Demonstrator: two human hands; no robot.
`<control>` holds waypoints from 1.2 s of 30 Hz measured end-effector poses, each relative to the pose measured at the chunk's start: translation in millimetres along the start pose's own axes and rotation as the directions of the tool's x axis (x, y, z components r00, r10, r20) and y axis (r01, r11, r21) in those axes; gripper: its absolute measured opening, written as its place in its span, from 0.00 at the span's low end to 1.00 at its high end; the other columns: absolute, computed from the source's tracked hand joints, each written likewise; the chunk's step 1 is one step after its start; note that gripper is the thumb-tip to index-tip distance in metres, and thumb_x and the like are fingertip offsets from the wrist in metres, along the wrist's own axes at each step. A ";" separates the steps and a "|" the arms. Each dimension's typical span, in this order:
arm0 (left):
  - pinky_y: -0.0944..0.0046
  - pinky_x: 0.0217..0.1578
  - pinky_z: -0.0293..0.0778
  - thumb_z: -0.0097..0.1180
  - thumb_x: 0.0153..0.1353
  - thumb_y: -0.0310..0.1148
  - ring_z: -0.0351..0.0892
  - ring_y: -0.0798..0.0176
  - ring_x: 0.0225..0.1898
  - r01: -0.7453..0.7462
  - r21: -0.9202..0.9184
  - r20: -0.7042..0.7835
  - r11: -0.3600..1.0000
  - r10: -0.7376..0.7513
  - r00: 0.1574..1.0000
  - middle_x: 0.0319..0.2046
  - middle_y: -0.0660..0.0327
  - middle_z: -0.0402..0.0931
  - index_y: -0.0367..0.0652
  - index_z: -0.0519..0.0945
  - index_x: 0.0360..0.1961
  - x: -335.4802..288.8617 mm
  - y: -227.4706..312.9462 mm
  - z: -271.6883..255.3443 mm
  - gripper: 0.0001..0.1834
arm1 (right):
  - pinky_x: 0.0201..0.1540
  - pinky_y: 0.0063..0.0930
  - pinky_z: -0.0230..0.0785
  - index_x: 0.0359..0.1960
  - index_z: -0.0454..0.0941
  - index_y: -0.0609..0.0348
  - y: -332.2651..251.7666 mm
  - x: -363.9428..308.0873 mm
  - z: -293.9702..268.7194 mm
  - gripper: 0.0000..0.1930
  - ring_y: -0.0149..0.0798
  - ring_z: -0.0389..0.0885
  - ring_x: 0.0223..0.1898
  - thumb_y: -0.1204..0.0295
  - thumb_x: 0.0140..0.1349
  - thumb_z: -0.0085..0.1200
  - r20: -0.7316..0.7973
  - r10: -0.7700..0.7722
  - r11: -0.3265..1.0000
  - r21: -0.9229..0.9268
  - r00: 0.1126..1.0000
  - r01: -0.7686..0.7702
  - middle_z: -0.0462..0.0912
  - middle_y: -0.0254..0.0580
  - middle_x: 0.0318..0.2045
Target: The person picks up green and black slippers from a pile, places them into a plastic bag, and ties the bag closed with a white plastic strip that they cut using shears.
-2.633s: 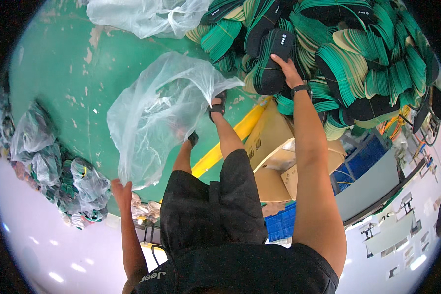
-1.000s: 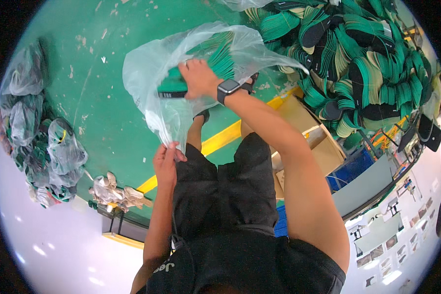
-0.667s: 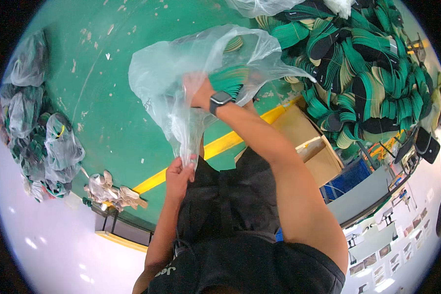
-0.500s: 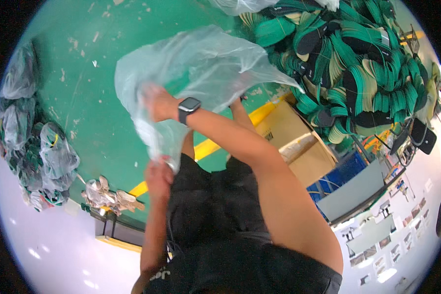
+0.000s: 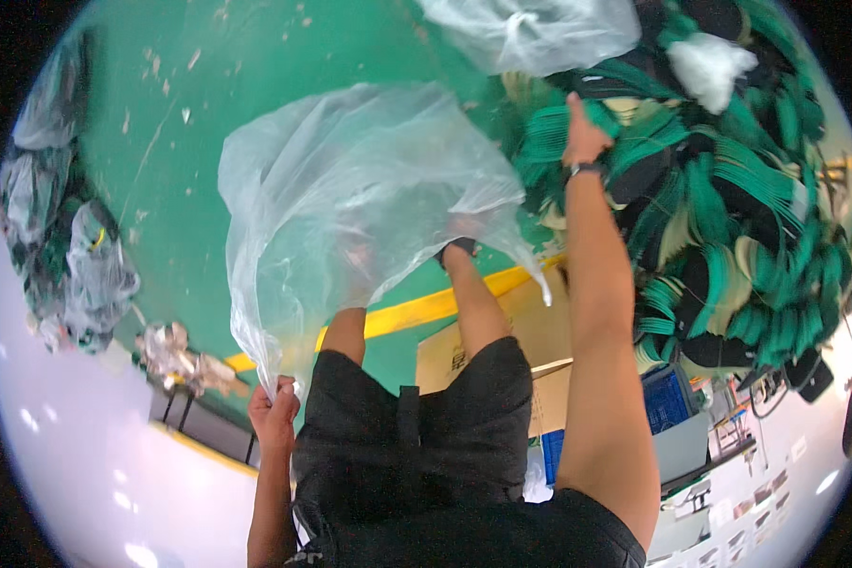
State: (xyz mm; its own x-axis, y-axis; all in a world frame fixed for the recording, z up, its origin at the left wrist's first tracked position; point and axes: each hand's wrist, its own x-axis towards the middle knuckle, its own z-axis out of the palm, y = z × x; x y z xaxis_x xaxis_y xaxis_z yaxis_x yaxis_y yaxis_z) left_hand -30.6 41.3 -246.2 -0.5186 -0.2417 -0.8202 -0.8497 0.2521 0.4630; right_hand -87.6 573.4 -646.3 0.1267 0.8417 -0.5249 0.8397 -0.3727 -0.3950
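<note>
A: Quick status, left hand (image 5: 275,417)?
B: Pinched tight on one edge of the large, thin, clear plastic bag (image 5: 369,170). Bag's spread in front of the body, above the worn green floor (image 5: 151,246).
A: And right hand (image 5: 587,142)?
B: Over at a ridged green bundle of thin sole-shaped sheets (image 5: 545,142), nr the left side of the big green-and-black pile (image 5: 767,237). Blurry, so can't tell if it's gripping.
A: Any tips?
B: IMO take the bundle round its full thickness, not just the top sheets, b/c they'd prob fan out & slip. Lift clear of the clear knotted plastic bag (image 5: 559,43) just beyond it, w/o dragging.
A: Left side, pls?
B: Firm pinch, edge drawn outward so the mouth doesn't collapse. No hard yanks tho; film that thin could tear.
</note>
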 end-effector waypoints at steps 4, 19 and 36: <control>0.74 0.17 0.51 0.50 0.64 0.32 0.54 0.77 0.14 -0.048 -0.078 0.059 0.996 0.052 0.997 0.14 0.71 0.60 0.35 0.76 0.40 -11.5 11.8 14.4 0.10 | 0.61 0.42 0.57 0.62 0.33 0.80 -9.4 3.0 14.8 0.72 0.59 0.60 0.60 0.40 0.29 0.68 -0.185 0.098 0.961 -0.237 0.978 -0.141 0.54 0.73 0.59; 0.73 0.15 0.57 0.36 0.70 0.40 0.56 0.75 0.12 -0.112 -0.042 0.245 0.993 0.119 0.962 0.11 0.69 0.58 0.34 0.62 0.61 -4.9 60.7 41.9 0.24 | 0.60 0.36 0.57 0.62 0.54 0.69 33.3 -310.3 -233.7 0.48 0.49 0.66 0.58 0.68 0.37 0.65 0.715 -0.572 0.684 0.145 0.402 0.715 0.67 0.56 0.56; 0.74 0.15 0.47 0.43 0.68 0.35 0.49 0.79 0.13 -0.069 -0.213 0.095 0.975 0.090 0.991 0.12 0.73 0.52 0.32 0.72 0.49 13.1 38.9 -56.1 0.17 | 0.38 0.22 0.70 0.42 0.76 0.60 8.4 -285.7 -102.5 0.11 0.28 0.77 0.33 0.74 0.58 0.51 0.565 -0.566 0.820 0.458 0.600 0.342 0.80 0.35 0.31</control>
State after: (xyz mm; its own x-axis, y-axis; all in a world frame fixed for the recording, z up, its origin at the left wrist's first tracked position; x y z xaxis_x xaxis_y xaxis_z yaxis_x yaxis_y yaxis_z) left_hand -75.8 -4.6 -220.0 -0.5820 -0.1281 -0.8030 -0.8128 0.0629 0.5791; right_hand -62.6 369.8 -422.4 -0.6975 0.4954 -0.5177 0.4902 -0.1971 -0.8490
